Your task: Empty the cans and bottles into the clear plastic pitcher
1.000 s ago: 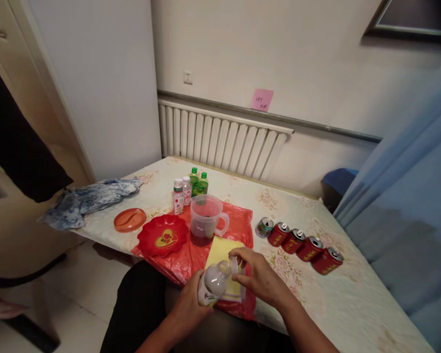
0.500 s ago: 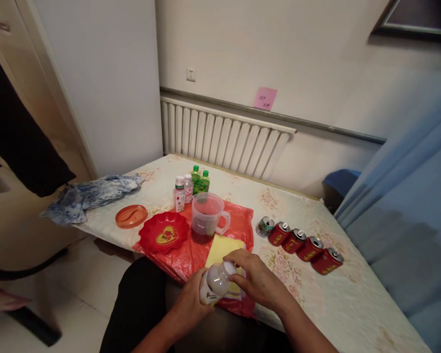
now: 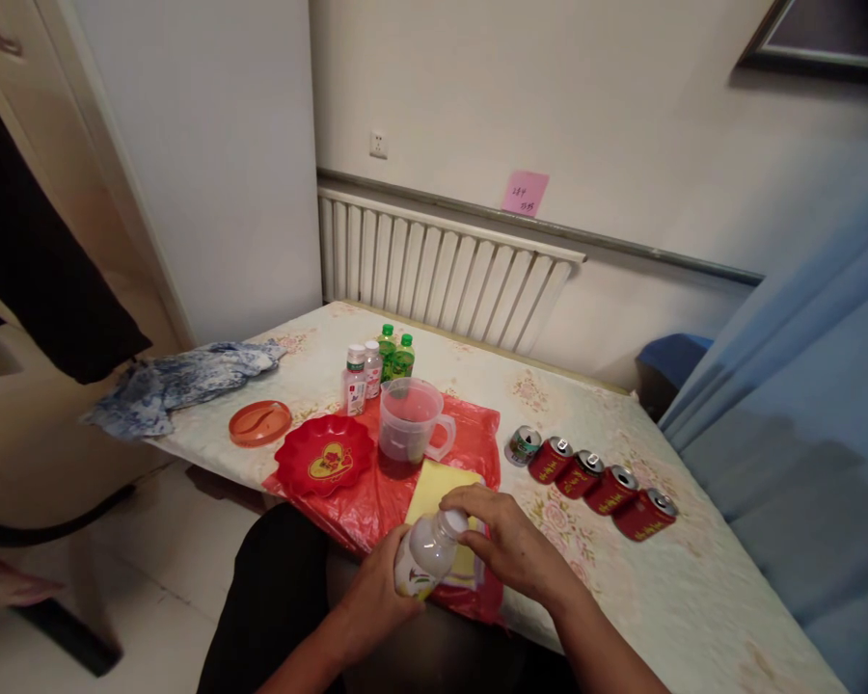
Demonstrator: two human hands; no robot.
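My left hand (image 3: pixel 378 585) is wrapped round the body of a clear plastic bottle (image 3: pixel 428 551) with a printed label, tilted over the table's front edge. The fingers of my right hand (image 3: pixel 502 540) grip its white cap (image 3: pixel 452 522), which sits on the bottle's neck. Beneath and behind the bottle lies a yellow cloth (image 3: pixel 441 484) on a red plastic bag (image 3: pixel 362 516). A clear measuring jug (image 3: pixel 411 424) with some dark liquid low inside stands just beyond. Left of the jug is a red scalloped dish (image 3: pixel 289 463).
Two white-capped bottles (image 3: pixel 354 386) and two green bottles (image 3: pixel 403 361) stand behind the jug. Several red cans (image 3: pixel 611 493) and a greenish can (image 3: pixel 524 446) line the right side. An orange lid (image 3: pixel 260 424) and a blue-white cloth (image 3: pixel 203 381) lie to the left.
Almost nothing differs. The bottle has turned slightly in my hands, and the whole view has shifted a little; both hands keep their hold on the bottle and cap.
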